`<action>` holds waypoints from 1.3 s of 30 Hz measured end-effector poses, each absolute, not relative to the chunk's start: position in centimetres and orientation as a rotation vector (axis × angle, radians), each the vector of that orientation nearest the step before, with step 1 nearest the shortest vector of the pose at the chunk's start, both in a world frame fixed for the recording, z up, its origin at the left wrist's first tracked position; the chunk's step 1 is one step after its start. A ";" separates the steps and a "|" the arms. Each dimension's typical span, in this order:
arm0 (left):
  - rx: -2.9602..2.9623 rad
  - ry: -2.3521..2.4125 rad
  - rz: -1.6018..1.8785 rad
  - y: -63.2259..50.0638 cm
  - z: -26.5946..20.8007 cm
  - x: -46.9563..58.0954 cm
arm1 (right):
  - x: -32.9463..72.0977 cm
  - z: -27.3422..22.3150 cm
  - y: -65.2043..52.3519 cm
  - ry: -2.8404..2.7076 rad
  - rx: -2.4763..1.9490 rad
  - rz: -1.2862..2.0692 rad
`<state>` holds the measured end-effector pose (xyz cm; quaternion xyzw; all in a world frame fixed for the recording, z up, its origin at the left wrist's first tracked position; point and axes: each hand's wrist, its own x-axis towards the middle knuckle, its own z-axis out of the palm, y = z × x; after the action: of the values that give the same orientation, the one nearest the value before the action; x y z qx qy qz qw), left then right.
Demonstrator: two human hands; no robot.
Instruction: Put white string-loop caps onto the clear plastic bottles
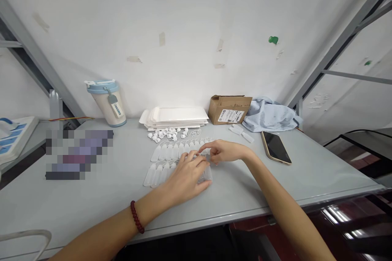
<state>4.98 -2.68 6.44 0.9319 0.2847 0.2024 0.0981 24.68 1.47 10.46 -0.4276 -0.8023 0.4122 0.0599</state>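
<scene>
Two rows of little see-through bottles lie side by side on the grey table (pixel 122 177). The front row (pixel 154 175) is partly under the left hand (pixel 188 173), and the back row (pixel 170 153) lies just past its fingertips. So the lining up looks mostly done. Past the back row, a pile of small white bits (pixel 165 133) is loose and not in any row. Two more clear pieces (pixel 247 137) lie apart, past the right hand (pixel 223 151), near a brown box (pixel 228 110). How much work is left cannot be told.

The left hand is palm down, with its fingers bent and a bit spread and its thumb out to the right. It may be pinching a bottle, but that is hidden. The right hand comes in from the right, one finger pointing at the left hand's fingertips, the others curled. Whether it holds anything cannot be told.
</scene>
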 end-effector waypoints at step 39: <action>2.828 0.912 0.573 -3.0 6.0 5.1 | 24.0 10.2 1.5 -2.319 -1.653 0.898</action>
<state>5.08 -2.96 6.04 0.9329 0.3008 0.1891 0.0579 24.01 1.50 10.24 -0.5518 -0.7743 0.2999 0.0777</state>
